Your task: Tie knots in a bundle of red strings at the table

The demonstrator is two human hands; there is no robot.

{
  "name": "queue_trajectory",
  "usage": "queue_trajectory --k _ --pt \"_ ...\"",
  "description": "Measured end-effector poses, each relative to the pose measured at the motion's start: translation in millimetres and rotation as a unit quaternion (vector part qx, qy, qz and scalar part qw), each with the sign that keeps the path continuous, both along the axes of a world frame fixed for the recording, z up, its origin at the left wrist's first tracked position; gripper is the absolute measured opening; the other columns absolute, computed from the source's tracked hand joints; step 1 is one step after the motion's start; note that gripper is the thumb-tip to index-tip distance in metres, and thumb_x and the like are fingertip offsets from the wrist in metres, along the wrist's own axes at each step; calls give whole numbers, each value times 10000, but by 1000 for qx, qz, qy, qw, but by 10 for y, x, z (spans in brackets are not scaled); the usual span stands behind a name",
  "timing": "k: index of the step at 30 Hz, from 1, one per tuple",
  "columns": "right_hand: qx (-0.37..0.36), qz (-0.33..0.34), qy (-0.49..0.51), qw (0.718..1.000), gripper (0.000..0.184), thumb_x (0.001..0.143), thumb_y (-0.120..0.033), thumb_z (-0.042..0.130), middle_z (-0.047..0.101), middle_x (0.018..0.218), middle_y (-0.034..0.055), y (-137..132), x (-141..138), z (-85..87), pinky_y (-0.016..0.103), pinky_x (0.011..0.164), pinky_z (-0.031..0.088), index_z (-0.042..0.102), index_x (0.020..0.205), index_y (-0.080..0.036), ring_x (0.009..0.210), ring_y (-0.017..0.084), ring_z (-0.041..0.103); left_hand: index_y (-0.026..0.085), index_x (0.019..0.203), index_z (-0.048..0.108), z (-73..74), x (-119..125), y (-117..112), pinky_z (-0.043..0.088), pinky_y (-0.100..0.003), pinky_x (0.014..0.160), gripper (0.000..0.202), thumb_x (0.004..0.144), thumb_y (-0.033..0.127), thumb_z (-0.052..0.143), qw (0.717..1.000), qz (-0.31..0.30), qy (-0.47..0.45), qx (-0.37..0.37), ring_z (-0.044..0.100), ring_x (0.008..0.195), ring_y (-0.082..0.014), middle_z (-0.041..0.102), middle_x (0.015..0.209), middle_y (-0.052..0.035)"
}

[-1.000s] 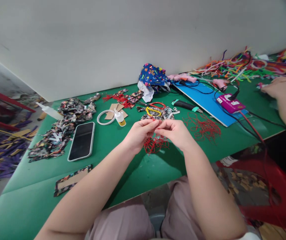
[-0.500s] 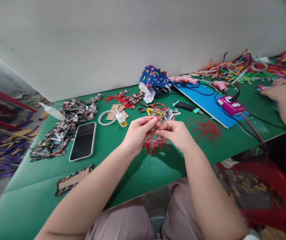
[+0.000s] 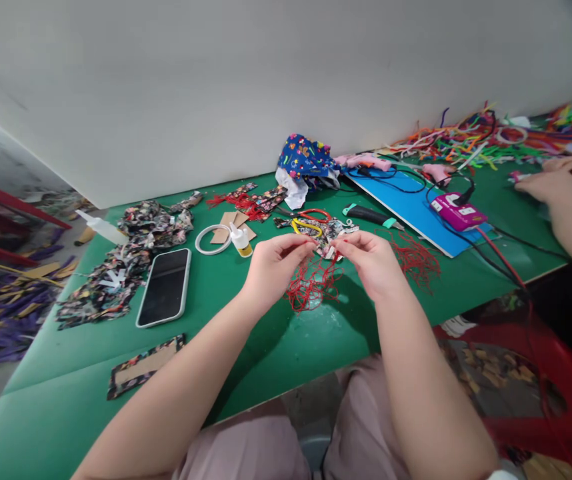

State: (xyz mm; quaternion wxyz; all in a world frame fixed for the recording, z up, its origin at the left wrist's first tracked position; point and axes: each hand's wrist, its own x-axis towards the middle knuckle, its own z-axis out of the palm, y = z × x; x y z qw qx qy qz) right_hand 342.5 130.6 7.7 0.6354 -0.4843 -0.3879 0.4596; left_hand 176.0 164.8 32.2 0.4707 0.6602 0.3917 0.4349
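My left hand (image 3: 277,265) and my right hand (image 3: 372,261) are raised a little above the table, a short gap apart. Both pinch thin red string between thumb and fingertips; the exact knot or ends are too small to make out. Just below them lies a tangled pile of red string (image 3: 306,293). Another loose heap of red string (image 3: 419,263) is to the right of my right hand. Behind the hands, yellow-and-red-handled pliers (image 3: 307,227) rest on patterned fabric pieces. A small glue bottle (image 3: 241,241) stands left of them.
On the green table (image 3: 66,413) lie a phone (image 3: 165,288), a fabric-edged card (image 3: 146,365), a white ring (image 3: 200,247), fabric scraps (image 3: 159,223) and a utility knife (image 3: 371,214). A purple power socket (image 3: 459,211) sits by a blue board (image 3: 401,201). A co-worker's hands (image 3: 559,180) are at far right.
My hands have moved apart, the right one shifting to the right, with string still pinched in each. The view has shifted slightly.
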Motion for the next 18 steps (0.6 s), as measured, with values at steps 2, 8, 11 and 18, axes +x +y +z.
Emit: queue_trajectory --k 2,8,11,18 --pt "-16 1 29 999 142 600 -285 788 653 659 -18 15 -22 -21 296 739 451 667 624 -214 656 115 579 201 829 720 -4 -20 -6 485 -280 722 126 791 271 622 992 2 85 91 635 755 -160 721 834 -33" --pt "-40 34 58 997 196 568 -312 807 623 612 -31 32 -115 -48 266 646 412 648 597 -201 593 93 528 204 929 722 -15 -36 -25 496 -289 772 169 835 227 584 959 -22 187 212 658 830 -181 731 905 -58" --pt "-58 37 68 995 207 548 -306 807 607 579 -41 31 -118 -38 249 608 383 634 571 -194 564 80 501 180 972 718 -34 -37 -17 504 -272 743 189 836 203 589 951 -38 189 243 662 814 -174 730 901 -73" --pt "-71 47 79 993 210 519 -306 806 613 574 -29 26 -123 -26 250 610 386 643 569 -183 570 86 514 127 1025 699 -79 -34 -6 512 -243 651 233 844 128 553 916 -44 193 348 642 708 -146 711 796 -74"
